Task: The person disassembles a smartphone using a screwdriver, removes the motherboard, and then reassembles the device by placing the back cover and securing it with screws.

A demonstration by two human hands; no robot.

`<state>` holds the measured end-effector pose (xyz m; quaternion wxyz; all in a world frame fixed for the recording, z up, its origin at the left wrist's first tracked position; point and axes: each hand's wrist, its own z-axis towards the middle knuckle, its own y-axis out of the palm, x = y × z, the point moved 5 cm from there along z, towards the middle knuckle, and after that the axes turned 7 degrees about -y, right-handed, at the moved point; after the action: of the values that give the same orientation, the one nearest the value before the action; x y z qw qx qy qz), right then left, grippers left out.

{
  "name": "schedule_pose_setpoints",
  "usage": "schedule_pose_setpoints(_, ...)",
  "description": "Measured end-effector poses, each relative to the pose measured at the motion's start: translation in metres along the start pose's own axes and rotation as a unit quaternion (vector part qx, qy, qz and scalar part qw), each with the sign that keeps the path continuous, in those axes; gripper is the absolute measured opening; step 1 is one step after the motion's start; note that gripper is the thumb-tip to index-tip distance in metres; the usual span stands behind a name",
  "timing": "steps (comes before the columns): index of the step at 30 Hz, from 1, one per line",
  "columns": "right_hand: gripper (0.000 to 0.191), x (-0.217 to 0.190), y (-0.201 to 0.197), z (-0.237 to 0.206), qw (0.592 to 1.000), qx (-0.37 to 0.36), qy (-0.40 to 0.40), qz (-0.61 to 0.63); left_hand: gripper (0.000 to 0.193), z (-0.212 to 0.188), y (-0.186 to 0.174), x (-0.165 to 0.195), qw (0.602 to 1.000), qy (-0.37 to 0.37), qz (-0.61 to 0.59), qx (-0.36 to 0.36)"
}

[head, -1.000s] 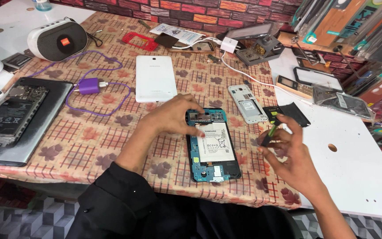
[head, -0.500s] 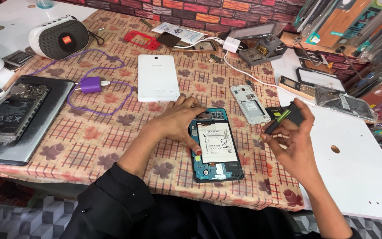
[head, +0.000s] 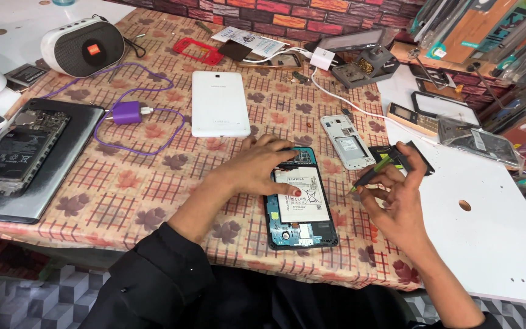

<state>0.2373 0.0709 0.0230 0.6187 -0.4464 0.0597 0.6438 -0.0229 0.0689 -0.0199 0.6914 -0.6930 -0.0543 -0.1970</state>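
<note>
Resting flat, fingers spread, the left hand (head: pixel 257 166) presses the opened phone (head: pixel 300 200) near the tabletop's front edge. The right hand (head: pixel 397 195) pinches a green-tipped tool (head: pixel 374 172).

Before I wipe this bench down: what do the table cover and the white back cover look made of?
Table cover: probably printed oilcloth or vinyl, with a checked leaf pattern and its edge draping over the table front. White back cover: likely smooth plastic, slightly glossy, rigid with rounded corners.
</note>
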Motion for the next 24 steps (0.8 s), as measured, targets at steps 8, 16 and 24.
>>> schedule_pose_setpoints(8, 0.094, 0.001, 0.0, -0.001, 1.0, 0.015, -0.013, -0.001, 0.101, 0.001, 0.002, 0.001, 1.0, 0.004, 0.005, 0.014)
schedule_pose_setpoints(16, 0.094, -0.001, -0.005, 0.004, 0.999, 0.027, -0.035, 0.0, 0.082, 0.0, 0.002, 0.006, 0.998, 0.018, 0.012, 0.055)
schedule_pose_setpoints(24, 0.091, -0.008, -0.008, 0.039, 0.997, 0.032, 0.013, 0.067, 0.029, 0.005, -0.009, -0.001, 0.989, -0.009, -0.068, 0.132)
